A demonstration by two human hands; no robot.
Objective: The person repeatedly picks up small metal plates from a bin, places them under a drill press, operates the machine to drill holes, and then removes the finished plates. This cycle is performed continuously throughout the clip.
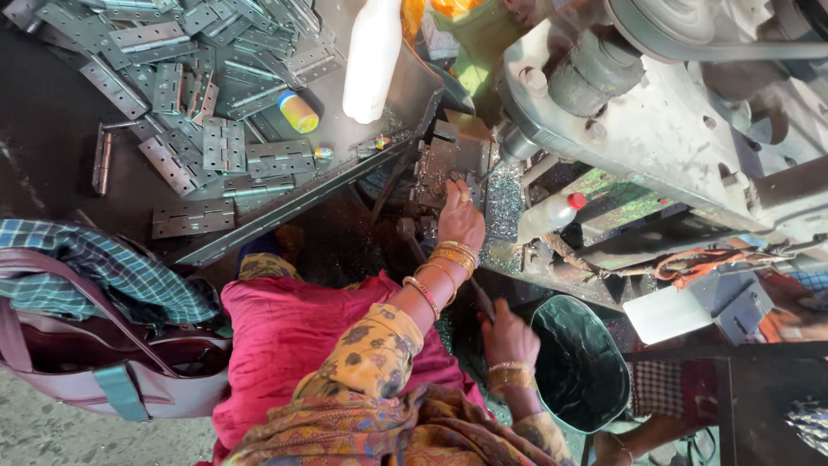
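My left hand (460, 217), with gold bangles on the wrist, reaches up to the dark die block of a grey press machine (655, 121). Its fingertips close on a small metal hinge piece (450, 183) there. My right hand (509, 335) sits lower, beside a dark bucket (580, 362), and is closed around a dark lever rod (479, 299) that slants up toward the machine. Pink cloth and yellow patterned sleeves cover my lap and arms below.
Several flat grey hinges (203, 112) lie heaped on a dark tray at upper left, beside a small yellow container (298, 111). A white bottle (371, 56) hangs above, and a red-capped bottle (548, 216) lies by the machine. A maroon bag (95, 367) and checked cloth (103, 267) sit left.
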